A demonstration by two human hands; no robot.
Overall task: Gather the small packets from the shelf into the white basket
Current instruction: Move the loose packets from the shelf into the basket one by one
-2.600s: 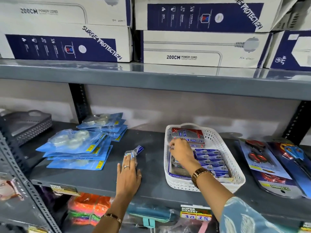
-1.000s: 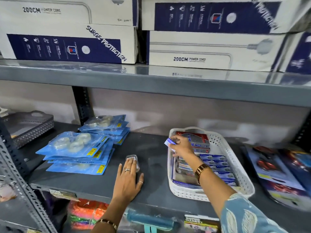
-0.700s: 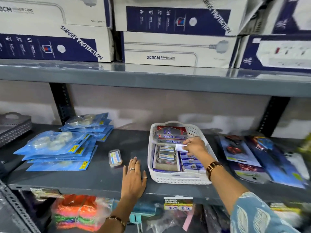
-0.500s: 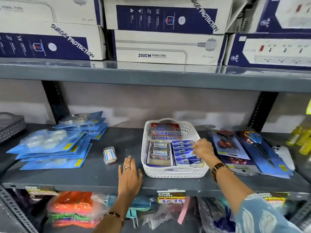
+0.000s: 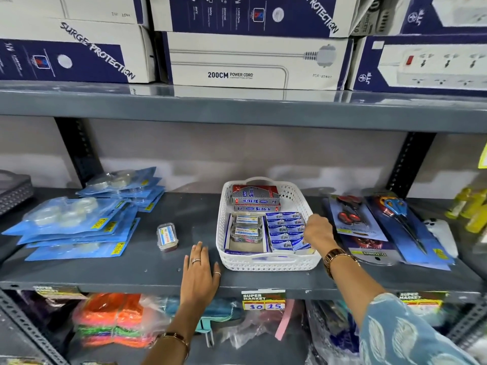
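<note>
On the grey metal shelf (image 5: 131,270), the left hand (image 5: 199,272) lies flat with fingers spread, holding nothing, near a small clear plastic packet (image 5: 167,236) outside the white perforated plastic basket (image 5: 266,262). Inside the basket, the right hand (image 5: 317,231) reaches among small blue packets (image 5: 284,229); I cannot tell whether it grips one.

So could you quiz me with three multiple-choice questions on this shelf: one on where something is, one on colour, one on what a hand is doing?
1. The small clear case lies: A) in the basket B) on the shelf left of the basket C) on the top shelf.
2. The basket is: A) white B) red C) black.
3. The left hand is: A) gripping a case B) flat on the shelf C) in the basket.

B: it sits on bare shelf beside the basket.
A: its wall is white.
B: the palm is down, fingers spread, holding nothing.
</note>
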